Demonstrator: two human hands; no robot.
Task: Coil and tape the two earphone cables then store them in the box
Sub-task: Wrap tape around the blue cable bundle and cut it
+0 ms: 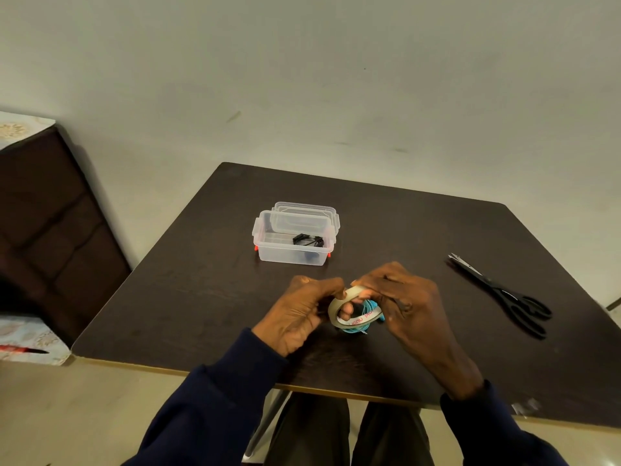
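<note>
Head view: at the near table (201, 314) edge, left hand (300, 312) grips the tape roll (338, 300); right hand (405, 297) curls round the teal earphone coil (368, 307) against it. Light and springy, the coil likely needs pinching across all loops.

both forearms reach forward and meet at the middle, the left hand (302, 309) curled and pinching the tape roll (337, 304), the right hand (405, 297) arched over it, fingers bent round its far side.
</note>
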